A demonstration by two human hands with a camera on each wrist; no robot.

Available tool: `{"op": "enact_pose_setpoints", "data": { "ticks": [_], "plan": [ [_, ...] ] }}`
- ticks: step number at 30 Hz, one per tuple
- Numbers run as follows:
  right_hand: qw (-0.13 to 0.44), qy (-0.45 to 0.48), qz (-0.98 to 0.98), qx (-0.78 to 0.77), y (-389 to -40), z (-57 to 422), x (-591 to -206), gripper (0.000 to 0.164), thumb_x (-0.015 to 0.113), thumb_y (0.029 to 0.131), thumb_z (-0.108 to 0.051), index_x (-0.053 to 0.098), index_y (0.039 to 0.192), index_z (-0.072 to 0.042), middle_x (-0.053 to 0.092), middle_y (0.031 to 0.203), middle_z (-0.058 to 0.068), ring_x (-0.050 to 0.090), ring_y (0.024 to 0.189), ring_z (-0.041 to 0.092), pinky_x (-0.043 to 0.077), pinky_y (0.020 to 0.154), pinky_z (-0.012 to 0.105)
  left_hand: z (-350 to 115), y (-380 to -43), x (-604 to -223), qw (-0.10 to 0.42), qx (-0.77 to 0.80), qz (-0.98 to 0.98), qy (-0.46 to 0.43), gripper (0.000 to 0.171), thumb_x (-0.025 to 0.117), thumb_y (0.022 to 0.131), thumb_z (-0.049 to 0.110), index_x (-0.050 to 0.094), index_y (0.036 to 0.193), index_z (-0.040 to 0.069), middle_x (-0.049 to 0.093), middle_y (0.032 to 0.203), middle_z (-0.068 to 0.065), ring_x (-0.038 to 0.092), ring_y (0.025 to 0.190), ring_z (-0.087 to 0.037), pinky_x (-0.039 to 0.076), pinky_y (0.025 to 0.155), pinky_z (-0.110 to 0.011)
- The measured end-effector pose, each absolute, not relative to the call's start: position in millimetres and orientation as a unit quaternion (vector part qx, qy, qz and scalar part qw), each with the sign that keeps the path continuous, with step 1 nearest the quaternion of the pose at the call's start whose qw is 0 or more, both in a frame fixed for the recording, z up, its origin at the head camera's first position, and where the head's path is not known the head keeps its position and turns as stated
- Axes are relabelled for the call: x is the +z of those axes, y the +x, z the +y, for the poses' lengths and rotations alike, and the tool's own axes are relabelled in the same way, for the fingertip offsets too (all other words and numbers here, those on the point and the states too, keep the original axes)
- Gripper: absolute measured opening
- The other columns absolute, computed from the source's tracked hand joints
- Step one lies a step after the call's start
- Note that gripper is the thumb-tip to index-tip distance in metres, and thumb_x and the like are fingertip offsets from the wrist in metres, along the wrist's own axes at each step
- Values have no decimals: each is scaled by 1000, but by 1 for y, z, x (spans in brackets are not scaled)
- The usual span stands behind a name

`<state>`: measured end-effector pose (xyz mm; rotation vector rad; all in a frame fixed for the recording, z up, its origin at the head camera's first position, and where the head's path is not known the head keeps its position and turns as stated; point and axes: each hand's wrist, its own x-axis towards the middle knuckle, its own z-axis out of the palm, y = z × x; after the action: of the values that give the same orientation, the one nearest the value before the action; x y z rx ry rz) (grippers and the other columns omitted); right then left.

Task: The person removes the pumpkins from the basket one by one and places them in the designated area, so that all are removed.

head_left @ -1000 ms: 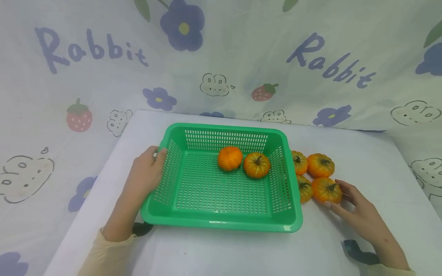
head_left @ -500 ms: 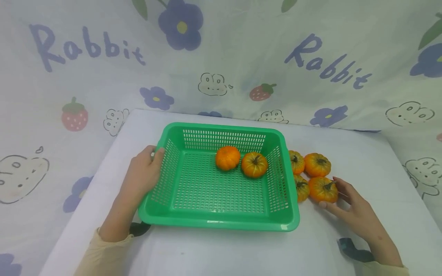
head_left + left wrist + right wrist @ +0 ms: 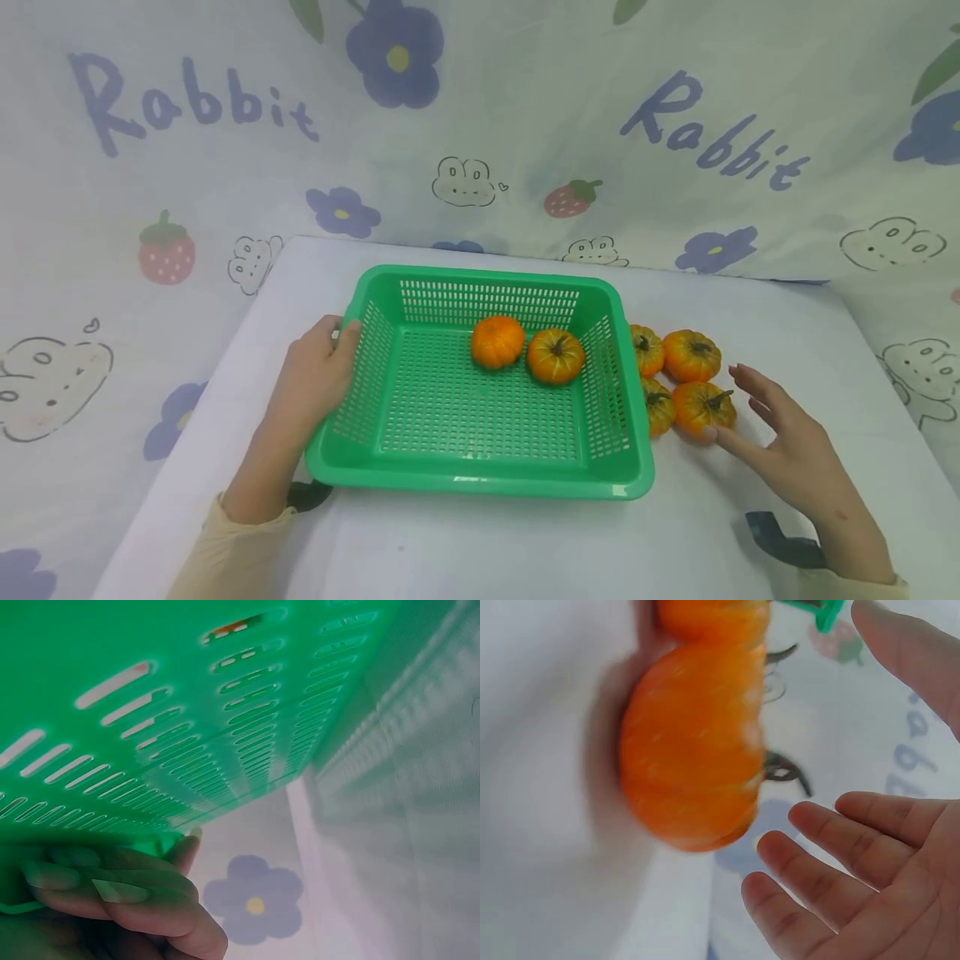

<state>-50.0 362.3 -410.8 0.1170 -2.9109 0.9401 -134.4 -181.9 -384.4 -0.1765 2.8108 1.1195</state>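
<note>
My left hand [image 3: 313, 375] grips the left rim of a green slotted plastic basket [image 3: 480, 483]. The left wrist view shows its fingers [image 3: 150, 896] curled beneath the edge, alongside the slotted wall [image 3: 172, 750]. Two small pumpkins, an orange one [image 3: 498, 342] and a yellow-striped one [image 3: 556, 357], lie in the basket. Just right of it, my right hand [image 3: 795, 450] is spread beside the front right pumpkin [image 3: 703, 410] of a cluster. Its thumb tip overlaps that pumpkin in the head view. In the right wrist view, the fingers are apart from the pumpkin [image 3: 694, 750], its stem toward the palm.
Behind the near pumpkin sits another pumpkin [image 3: 692, 356]. Two more, a rear one [image 3: 647, 351] and a front one [image 3: 657, 408], are partly hidden by the basket's right wall. Everything stands on a white-covered table [image 3: 525, 550], with a printed curtain [image 3: 525, 125] behind.
My right hand has loosened from the front right pumpkin, its fingers spreading and drawing back to the right. The left hand stays on the basket rim, and the pumpkins keep their places.
</note>
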Motion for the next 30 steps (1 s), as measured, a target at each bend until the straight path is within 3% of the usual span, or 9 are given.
{"op": "enact_pose_setpoints", "data": {
  "ticks": [4, 6, 8, 10, 11, 14, 18, 21, 30],
  "plan": [
    [33, 35, -953, 300, -48, 355, -400, 99, 88, 88, -29, 29, 166, -14, 41, 160, 24, 45, 134, 58, 28, 100, 0, -181, -135, -384, 60, 374, 924, -57, 74, 26, 111, 57, 41, 153, -2, 66, 107, -21, 66, 86, -31, 57, 71, -44],
    [31, 36, -953, 298, -47, 349, -393, 101, 89, 87, -31, 29, 166, -14, 40, 160, 23, 45, 134, 59, 41, 112, 23, -180, -135, -383, 63, 376, 923, -58, 73, 26, 111, 57, 41, 153, -1, 66, 108, -21, 66, 87, -32, 57, 72, -45],
    [35, 44, -954, 294, -48, 342, -385, 102, 91, 85, -33, 30, 166, -15, 40, 161, 21, 45, 135, 57, 44, 112, 46, -180, -135, -383, 64, 377, 922, -60, 73, 27, 111, 57, 42, 153, 0, 66, 108, -22, 66, 88, -32, 57, 73, -46],
    [43, 63, -952, 296, -51, 334, -378, 102, 92, 83, -34, 32, 165, -18, 41, 161, 18, 46, 135, 55, 42, 113, 47, -181, -135, -383, 64, 375, 923, -61, 72, 27, 111, 57, 42, 154, 0, 66, 109, -22, 66, 90, -33, 57, 75, -47],
    [51, 77, -951, 295, -53, 329, -374, 102, 93, 82, -33, 34, 164, -18, 43, 161, 16, 47, 134, 54, 41, 115, 35, -181, -135, -383, 65, 374, 923, -61, 73, 27, 111, 57, 41, 154, 0, 66, 110, -22, 66, 90, -33, 57, 75, -47],
    [66, 122, -947, 289, -61, 316, -365, 100, 94, 81, -29, 38, 162, -18, 47, 158, 14, 51, 132, 49, 45, 113, 36, -182, -135, -384, 67, 375, 922, -63, 74, 26, 111, 57, 39, 155, -1, 66, 111, -23, 67, 87, -31, 59, 71, -45],
    [42, 155, -945, 284, -72, 298, -354, 99, 93, 82, -35, 37, 163, -20, 46, 158, 14, 49, 135, 46, 44, 96, 75, -183, -135, -387, 67, 378, 921, -67, 75, 27, 111, 57, 38, 156, -2, 66, 109, -23, 67, 80, -27, 59, 64, -40],
    [10, 174, -941, 289, -79, 285, -349, 100, 90, 84, -42, 33, 164, -23, 44, 159, 11, 50, 135, 43, 45, 99, 74, -183, -134, -389, 65, 379, 921, -67, 74, 27, 111, 56, 38, 155, -3, 66, 107, -23, 67, 78, -26, 59, 62, -38],
    [-43, 230, -942, 240, -100, 260, -337, 110, 77, 83, -69, 27, 165, -14, 38, 163, 14, 44, 144, 38, 43, 109, 64, -181, -136, -387, 60, 377, 922, -62, 73, 27, 112, 55, 38, 155, -3, 67, 108, -24, 68, 78, -27, 59, 62, -38]
  ]
}}
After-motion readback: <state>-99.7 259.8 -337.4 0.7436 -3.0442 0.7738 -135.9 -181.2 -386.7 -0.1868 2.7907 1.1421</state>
